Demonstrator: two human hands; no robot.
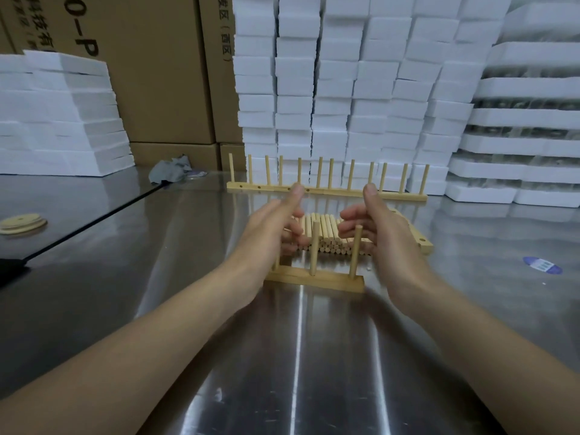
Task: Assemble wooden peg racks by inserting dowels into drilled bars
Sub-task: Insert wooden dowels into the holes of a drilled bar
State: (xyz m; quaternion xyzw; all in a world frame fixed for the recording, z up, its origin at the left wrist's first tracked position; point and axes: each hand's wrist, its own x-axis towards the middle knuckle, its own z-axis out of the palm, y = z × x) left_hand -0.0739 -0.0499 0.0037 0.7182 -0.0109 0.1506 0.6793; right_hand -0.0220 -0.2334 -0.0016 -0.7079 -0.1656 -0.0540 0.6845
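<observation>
The left hand (pixel 270 227) and right hand (pixel 386 233) are relaxed, thumbs up and fingers loosely curled, holding nothing. They flank the short bar (pixel 314 279), neither clearly nearer. The pale wood bar lies crosswise with three dowels (pixel 314 246) upright in it. Just behind the bar is the loose dowel pile (pixel 326 237), long axes pointing away.

A shiny steel surface (pixel 94 293) fills the foreground, catching long streaks of reflected light. At the back left stand tall brown cardboard boxes (pixel 163 73) printed with black lettering. Columns of white foam blocks (pixel 345 89) rise in the middle. A lower stack of foam slabs (pixel 56 127) sits far left, and foam trays (pixel 527 120) pile up on the right. A crumpled grey cloth (pixel 169 172) lies near the boxes.
</observation>
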